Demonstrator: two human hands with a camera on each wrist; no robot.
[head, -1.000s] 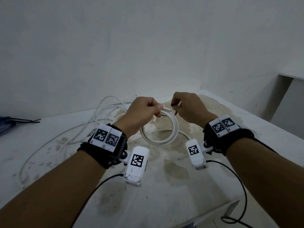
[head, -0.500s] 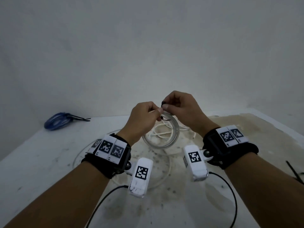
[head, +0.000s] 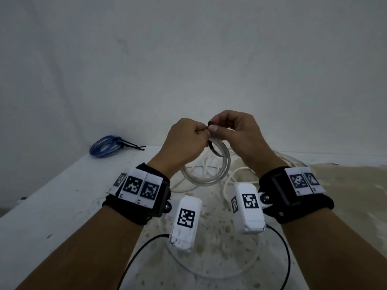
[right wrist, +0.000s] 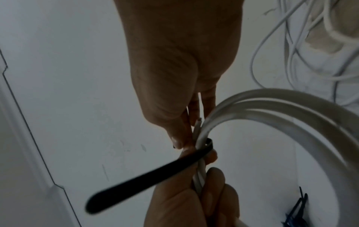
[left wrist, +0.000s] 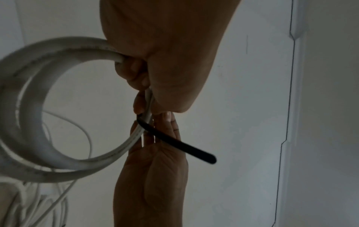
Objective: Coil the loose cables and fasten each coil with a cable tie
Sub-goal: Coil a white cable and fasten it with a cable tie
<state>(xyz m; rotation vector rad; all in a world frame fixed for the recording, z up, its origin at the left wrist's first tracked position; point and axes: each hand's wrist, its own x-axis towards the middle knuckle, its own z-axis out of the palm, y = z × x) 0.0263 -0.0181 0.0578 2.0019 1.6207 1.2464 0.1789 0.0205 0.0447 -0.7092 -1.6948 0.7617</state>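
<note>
Both hands meet at the top of the white coil, held up above the table: the left hand has its fingers curled tight round the bunched turns, and the right hand pinches the black cable tie against those same turns just beside it. The tie wraps the bundle and its free tail sticks out straight, away from the coil. Under the coil, loose white cables sprawl on the table, and well off to the coil's left lies a blue coil already tied with black ties.
</note>
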